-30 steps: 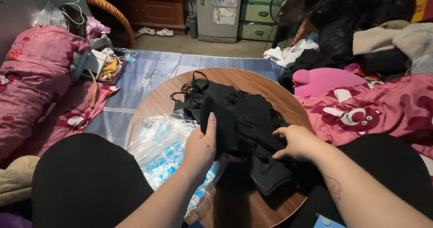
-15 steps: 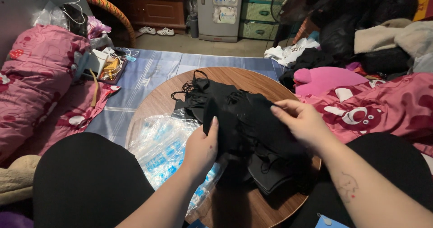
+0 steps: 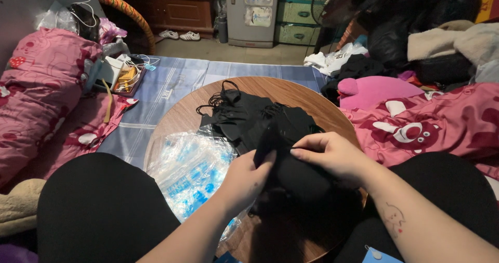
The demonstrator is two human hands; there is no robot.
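Both hands grip 1 black cloth piece [image 3: 301, 174] over the round wooden surface [image 3: 291, 94]: the left hand [image 3: 247, 182] is clamped on its near edge, the right hand [image 3: 332, 156] pinches its top. More black pieces [image 3: 244, 114] lie piled behind. A clear plastic bag with blue print [image 3: 189, 172] lies left of the hands.

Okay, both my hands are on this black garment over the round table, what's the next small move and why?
Probably draw the right hand a little away from the left hand to pull the black garment flat. It looks bunched between both grips, and more black pieces lie piled just behind it on the table, so spreading it would show its edges.
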